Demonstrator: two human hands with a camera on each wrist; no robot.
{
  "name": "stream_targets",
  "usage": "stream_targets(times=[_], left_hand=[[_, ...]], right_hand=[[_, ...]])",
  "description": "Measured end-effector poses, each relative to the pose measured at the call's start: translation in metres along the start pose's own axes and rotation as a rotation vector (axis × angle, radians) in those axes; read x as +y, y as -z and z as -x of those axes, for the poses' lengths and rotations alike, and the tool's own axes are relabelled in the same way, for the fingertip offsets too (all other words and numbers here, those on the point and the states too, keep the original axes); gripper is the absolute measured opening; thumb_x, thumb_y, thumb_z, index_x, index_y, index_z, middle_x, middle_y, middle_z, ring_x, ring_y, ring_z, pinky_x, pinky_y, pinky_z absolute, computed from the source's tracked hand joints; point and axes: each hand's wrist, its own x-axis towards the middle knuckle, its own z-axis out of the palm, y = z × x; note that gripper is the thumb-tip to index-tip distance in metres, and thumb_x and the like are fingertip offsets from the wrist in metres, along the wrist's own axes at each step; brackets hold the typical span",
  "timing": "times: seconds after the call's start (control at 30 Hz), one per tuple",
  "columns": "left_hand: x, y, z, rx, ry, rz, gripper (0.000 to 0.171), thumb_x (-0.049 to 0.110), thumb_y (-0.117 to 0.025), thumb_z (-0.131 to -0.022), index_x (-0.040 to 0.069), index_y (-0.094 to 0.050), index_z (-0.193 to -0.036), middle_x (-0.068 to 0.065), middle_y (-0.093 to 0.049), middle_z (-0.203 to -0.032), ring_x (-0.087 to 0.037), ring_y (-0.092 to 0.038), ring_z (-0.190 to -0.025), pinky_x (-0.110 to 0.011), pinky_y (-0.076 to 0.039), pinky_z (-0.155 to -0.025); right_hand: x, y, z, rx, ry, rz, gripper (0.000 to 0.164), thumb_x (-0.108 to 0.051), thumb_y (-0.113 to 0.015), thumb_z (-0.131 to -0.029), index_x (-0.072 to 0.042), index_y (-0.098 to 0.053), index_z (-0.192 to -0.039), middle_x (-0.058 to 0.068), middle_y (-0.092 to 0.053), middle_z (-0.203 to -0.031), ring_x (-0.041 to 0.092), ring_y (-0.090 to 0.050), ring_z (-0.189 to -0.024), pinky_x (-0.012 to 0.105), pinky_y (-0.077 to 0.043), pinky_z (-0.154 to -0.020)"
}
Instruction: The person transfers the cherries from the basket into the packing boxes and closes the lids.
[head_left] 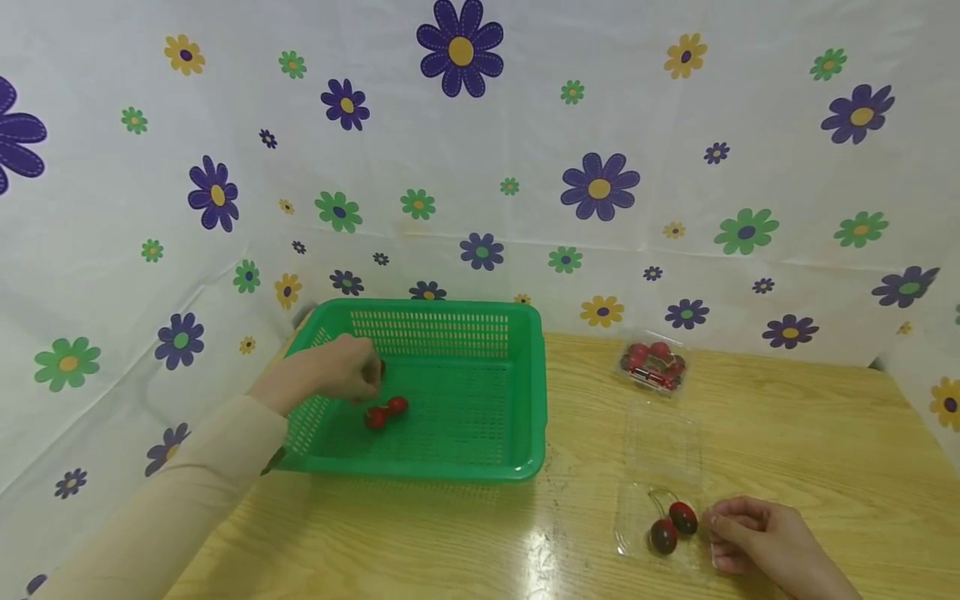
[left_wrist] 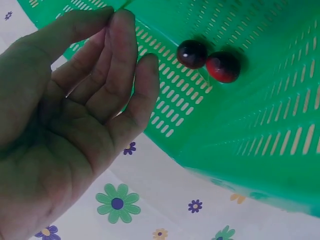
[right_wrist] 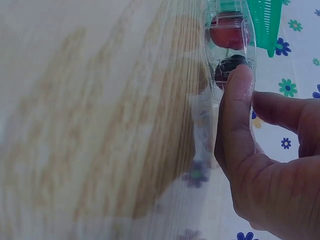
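My left hand (head_left: 348, 368) is inside the green plastic basket (head_left: 542, 392). In the left wrist view its thumb and forefinger pinch a thin green stem (left_wrist: 123, 5) at the top edge. Two red cherries (head_left: 377, 417) show just below that hand in the head view. A pair of dark red cherries (left_wrist: 223, 67) lies in the basket, apart from the fingers. My right hand (head_left: 765, 537) pinches the side wall of an open clear plastic box (head_left: 622, 529). Two dark cherries (head_left: 663, 536) with joined stems lie in this box.
Behind the open box stands another clear box of cherries (head_left: 654, 367), holding several. The open box's lid (head_left: 663, 442) lies folded back on the wooden table (head_left: 795, 442). A flower-patterned cloth (head_left: 525, 142) hangs behind and at the sides.
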Motion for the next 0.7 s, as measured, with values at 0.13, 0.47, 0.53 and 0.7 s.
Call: stream_targets(times=[0.13, 0.47, 0.53, 0.7], left_hand=[[0.005, 0.002, 0.002, -0.004, -0.014, 0.012, 0.008, 0.007, -0.067, -0.087, 0.007, -0.071, -0.080, -0.001, -0.068, -0.072, -0.011, -0.060, -0.065, -0.023, -0.051, -0.061], [0.025, 0.005, 0.006, 0.034, -0.079, 0.016, 0.006, 0.006, -0.068, -0.086, 0.008, -0.072, -0.082, 0.000, -0.069, -0.075, -0.010, -0.060, -0.067, -0.023, -0.053, -0.062], [0.028, 0.005, 0.007, 0.045, -0.092, 0.008, 0.006, 0.006, -0.068, -0.086, 0.008, -0.072, -0.082, 0.000, -0.070, -0.076, -0.009, -0.060, -0.068, -0.023, -0.053, -0.063], [0.032, 0.007, 0.009, 0.074, -0.120, -0.003, 0.007, 0.007, -0.067, -0.087, 0.008, -0.073, -0.084, 0.001, -0.071, -0.079, -0.009, -0.061, -0.072, -0.025, -0.055, -0.068]], right_hand=[[-0.001, 0.000, 0.001, 0.011, 0.001, 0.008, 0.031, -0.009, -0.059, -0.103, 0.014, -0.057, -0.124, 0.001, -0.074, -0.091, 0.015, -0.073, -0.079, 0.030, -0.063, -0.072], [-0.001, -0.003, 0.001, 0.028, -0.009, 0.013, 0.032, -0.009, -0.058, -0.103, 0.014, -0.057, -0.125, 0.002, -0.074, -0.091, 0.016, -0.073, -0.079, 0.030, -0.063, -0.072], [-0.001, -0.003, 0.001, 0.031, -0.011, 0.011, 0.032, -0.009, -0.058, -0.103, 0.014, -0.057, -0.125, 0.002, -0.074, -0.091, 0.016, -0.073, -0.079, 0.030, -0.063, -0.071], [-0.001, -0.002, 0.001, 0.021, -0.012, -0.002, 0.031, -0.009, -0.059, -0.103, 0.014, -0.057, -0.124, 0.001, -0.074, -0.091, 0.015, -0.073, -0.079, 0.030, -0.063, -0.072]])
